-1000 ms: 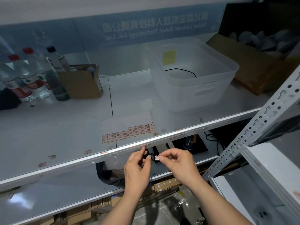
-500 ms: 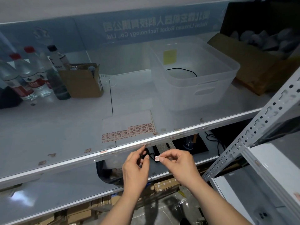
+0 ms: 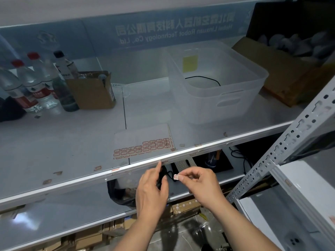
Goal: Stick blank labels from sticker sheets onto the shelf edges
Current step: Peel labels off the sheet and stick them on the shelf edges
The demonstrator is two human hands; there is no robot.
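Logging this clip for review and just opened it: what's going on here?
A person is labelling a white metal shelf edge. The right hand pinches a small red-bordered white label just below the edge, not yet stuck. The left hand reaches an outstretched finger up to the edge, beside a label already there. A partly used white sticker sheet lies on the shelf above.
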